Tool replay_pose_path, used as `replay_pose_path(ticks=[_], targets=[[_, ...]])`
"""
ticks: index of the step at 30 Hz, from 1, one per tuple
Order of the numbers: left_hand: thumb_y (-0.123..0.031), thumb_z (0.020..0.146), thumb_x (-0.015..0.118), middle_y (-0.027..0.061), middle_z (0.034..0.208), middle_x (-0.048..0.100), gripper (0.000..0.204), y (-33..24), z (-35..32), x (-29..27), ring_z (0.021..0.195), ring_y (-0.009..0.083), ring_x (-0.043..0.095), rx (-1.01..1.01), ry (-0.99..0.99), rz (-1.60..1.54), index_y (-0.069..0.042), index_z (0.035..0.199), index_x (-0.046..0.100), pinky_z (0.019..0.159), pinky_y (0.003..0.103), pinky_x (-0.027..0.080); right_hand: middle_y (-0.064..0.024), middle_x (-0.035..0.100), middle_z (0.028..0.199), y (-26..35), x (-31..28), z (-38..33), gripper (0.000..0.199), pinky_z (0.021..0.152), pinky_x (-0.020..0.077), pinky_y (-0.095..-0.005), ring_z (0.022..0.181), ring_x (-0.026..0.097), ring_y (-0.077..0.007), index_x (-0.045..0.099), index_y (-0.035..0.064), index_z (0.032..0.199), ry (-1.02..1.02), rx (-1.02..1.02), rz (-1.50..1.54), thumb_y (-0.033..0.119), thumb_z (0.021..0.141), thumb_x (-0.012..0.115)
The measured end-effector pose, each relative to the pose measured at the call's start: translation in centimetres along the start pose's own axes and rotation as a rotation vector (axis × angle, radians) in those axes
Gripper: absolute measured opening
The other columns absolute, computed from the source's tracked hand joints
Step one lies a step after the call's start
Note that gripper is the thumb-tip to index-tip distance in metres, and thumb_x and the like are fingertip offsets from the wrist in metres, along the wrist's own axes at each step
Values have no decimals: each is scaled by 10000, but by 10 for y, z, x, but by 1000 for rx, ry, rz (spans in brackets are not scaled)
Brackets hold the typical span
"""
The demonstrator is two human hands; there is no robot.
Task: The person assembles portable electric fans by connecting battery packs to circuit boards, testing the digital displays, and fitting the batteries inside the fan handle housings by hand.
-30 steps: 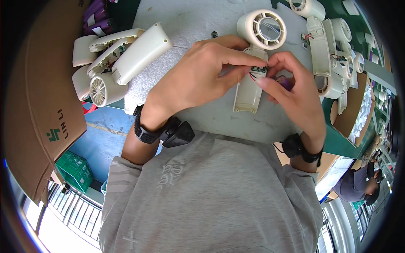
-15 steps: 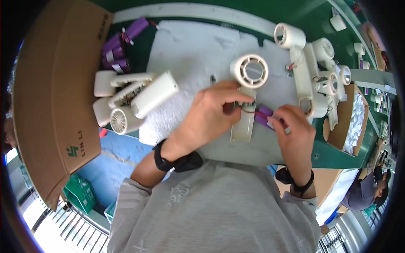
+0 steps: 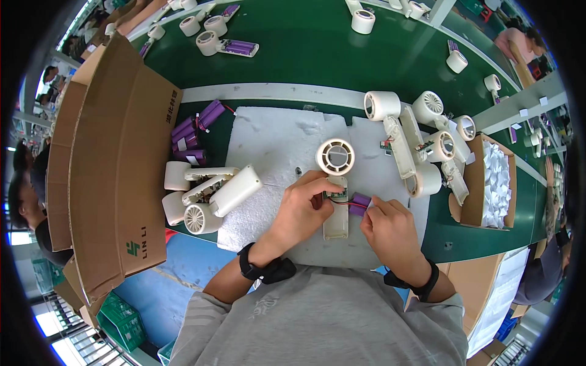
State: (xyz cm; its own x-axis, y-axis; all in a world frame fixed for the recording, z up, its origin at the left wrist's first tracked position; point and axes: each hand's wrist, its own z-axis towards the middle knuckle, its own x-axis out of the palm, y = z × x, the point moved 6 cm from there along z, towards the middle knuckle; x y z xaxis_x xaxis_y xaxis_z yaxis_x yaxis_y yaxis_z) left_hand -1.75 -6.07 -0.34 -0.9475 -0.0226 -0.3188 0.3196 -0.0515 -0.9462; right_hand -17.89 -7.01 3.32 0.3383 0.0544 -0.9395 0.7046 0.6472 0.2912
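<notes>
A cream-white handheld fan housing (image 3: pixel 335 228) lies opened in front of me, its round head (image 3: pixel 335 157) toward the far side. A small green circuit board (image 3: pixel 337 194) sits in the handle. My left hand (image 3: pixel 301 206) is closed on the housing beside the board, thumb and forefinger at the wires. Red and black wires (image 3: pixel 348 202) run from there to a purple battery pack (image 3: pixel 359 205) just right of the handle. My right hand (image 3: pixel 392 233) is closed at the pack's right end, its fingertips partly hidden, with a bit of white between them.
A grey-white foam mat (image 3: pixel 274 140) covers the work spot. More purple battery packs (image 3: pixel 189 137) and fan housings (image 3: pixel 235 190) lie left beside a tall cardboard box (image 3: pixel 122 183). Housings (image 3: pixel 400 146) crowd the right, near a carton of white pieces (image 3: pixel 495 183). Beyond the rail, fans lie on a green surface (image 3: pixel 293 49).
The view has tilted up, showing more of the far green surface. My right hand has come closer to the battery pack and its fingers have closed more. My left hand stays on the housing.
</notes>
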Motion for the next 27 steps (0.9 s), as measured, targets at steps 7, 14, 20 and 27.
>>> replay_pose_path(ticks=[7,14,20,27], targets=[[127,745,593,40,1015,620,315,5,2,3,695,61,558,36,18,-44,-38,1003,667,593,200,445,-147,694,941,-21,-1,-5,87,658,534,-390,728,634,-293,637,-23,753,46,145,199,20,705,696],[103,741,619,46,978,621,313,10,0,0,654,89,566,-3,30,-126,-52,1004,685,594,230,463,-133,700,935,-13,-5,-10,94,671,529,-396,751,647,-303,656,-19,812,-117,109,207,7,737,707],[103,753,618,40,996,617,308,13,0,0,659,64,555,-61,28,-153,-58,1003,699,592,209,453,-145,620,955,-8,1,-8,93,645,518,-405,803,615,-322,583,-46,800,-109,49,125,-7,769,662],[98,751,628,38,997,625,307,15,1,0,665,63,563,-70,29,-151,-58,1004,706,596,208,456,-136,528,954,-17,6,-9,127,677,513,-389,867,582,-312,529,-22,863,65,-9,-104,-9,756,598]])
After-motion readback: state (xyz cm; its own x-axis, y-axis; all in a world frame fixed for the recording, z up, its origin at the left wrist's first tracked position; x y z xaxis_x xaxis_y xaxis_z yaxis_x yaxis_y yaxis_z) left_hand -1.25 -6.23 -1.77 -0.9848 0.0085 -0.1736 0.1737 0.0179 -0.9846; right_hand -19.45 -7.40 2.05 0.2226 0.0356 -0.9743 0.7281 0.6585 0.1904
